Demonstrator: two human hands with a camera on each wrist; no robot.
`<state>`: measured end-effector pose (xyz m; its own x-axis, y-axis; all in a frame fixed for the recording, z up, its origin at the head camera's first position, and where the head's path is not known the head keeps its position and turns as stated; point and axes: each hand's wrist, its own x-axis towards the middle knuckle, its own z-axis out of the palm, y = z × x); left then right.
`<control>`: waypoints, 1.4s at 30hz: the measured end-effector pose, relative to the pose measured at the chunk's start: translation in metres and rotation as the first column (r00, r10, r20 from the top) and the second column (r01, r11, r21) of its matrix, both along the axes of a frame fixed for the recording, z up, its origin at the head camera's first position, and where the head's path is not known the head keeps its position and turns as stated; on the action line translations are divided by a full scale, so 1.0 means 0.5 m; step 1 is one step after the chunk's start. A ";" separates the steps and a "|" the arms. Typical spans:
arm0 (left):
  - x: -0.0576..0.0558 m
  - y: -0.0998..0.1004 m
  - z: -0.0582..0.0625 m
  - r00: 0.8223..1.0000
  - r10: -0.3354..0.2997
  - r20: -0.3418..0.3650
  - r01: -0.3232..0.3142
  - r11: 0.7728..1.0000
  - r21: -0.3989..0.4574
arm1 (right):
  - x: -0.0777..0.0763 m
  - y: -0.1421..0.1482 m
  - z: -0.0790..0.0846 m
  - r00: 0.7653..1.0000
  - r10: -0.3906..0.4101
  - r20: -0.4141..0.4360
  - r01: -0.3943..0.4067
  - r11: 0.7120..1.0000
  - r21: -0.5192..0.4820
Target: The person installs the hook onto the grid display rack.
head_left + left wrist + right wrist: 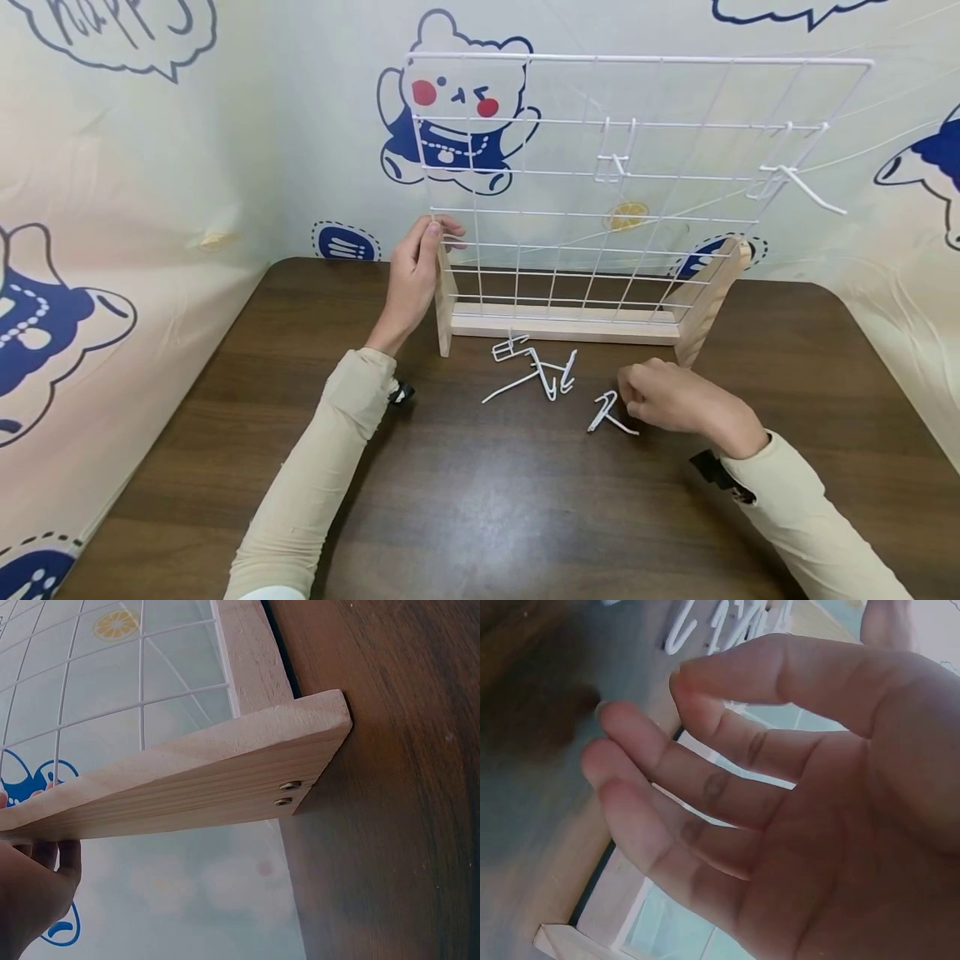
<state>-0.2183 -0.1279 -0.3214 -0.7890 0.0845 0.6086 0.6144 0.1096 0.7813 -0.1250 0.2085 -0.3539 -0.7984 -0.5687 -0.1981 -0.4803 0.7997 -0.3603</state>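
Observation:
A white wire grid rack (555,221) stands on wooden supports at the back of the table. My left hand (416,267) grips the top of its left wooden support (187,780), thumb in front and fingers behind. Over the table, right of the loose white wire hooks, is my right hand (671,396). In the right wrist view its thumb and index fingertips meet, the other fingers are loosely bent, and nothing shows in the palm. The nearest loose hook (611,414) lies just left of it. Other white hooks (542,371) lie in a cluster in front of the rack.
Two white hooks hang on the grid, a short-looking one (617,160) right of the middle and a longer one (806,187) at the right edge. A wooden crossbar (562,325) joins the supports. Behind the brown table (480,500) is a cartoon-printed cloth (300,150).

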 end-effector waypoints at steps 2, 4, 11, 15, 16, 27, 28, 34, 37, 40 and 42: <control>0.000 -0.001 -0.001 1.000 0.001 -0.004 -0.001 1.000 -0.001 | 0.001 -0.004 -0.003 0.999 0.004 0.036 -0.004 1.000 0.012; 0.000 -0.001 -0.001 1.000 -0.001 -0.006 0.001 1.000 0.000 | 0.003 -0.008 -0.006 0.998 0.001 0.070 -0.003 0.999 0.036; -0.002 -0.002 -0.002 1.000 -0.006 -0.007 0.006 1.000 0.002 | 0.016 -0.016 -0.009 0.988 -0.039 0.151 0.024 0.995 0.097; -0.002 -0.002 -0.001 1.000 -0.006 -0.005 0.006 1.000 -0.006 | 0.016 -0.018 -0.015 0.991 -0.049 0.124 0.041 0.997 0.071; -0.001 -0.002 -0.001 1.000 -0.005 -0.005 0.005 1.000 -0.006 | 0.014 -0.018 -0.016 0.994 -0.052 0.095 0.046 0.997 0.063; -0.002 -0.002 0.000 1.000 -0.016 -0.006 0.016 1.000 0.008 | 0.001 -0.008 -0.011 1.000 0.018 0.020 -0.018 1.000 0.021; -0.002 -0.002 0.000 1.000 -0.015 -0.004 0.015 1.000 0.008 | 0.001 -0.008 -0.013 0.999 0.034 0.020 -0.034 0.999 0.022; -0.003 -0.002 0.000 1.000 0.003 0.000 -0.003 1.000 0.008 | -0.005 -0.007 -0.019 0.993 0.116 -0.024 -0.116 0.993 -0.029; -0.004 -0.001 0.000 1.000 0.002 -0.003 -0.002 1.000 0.008 | -0.005 -0.007 -0.019 0.994 0.106 -0.007 -0.106 0.994 -0.033; -0.004 0.001 0.001 1.000 0.000 -0.005 0.000 1.000 0.009 | -0.002 -0.012 -0.019 0.996 0.084 0.009 -0.083 0.996 -0.026; -0.003 0.002 0.001 1.000 0.002 -0.007 -0.002 1.000 0.007 | 0.000 -0.015 -0.020 0.997 0.063 0.033 -0.063 0.998 -0.024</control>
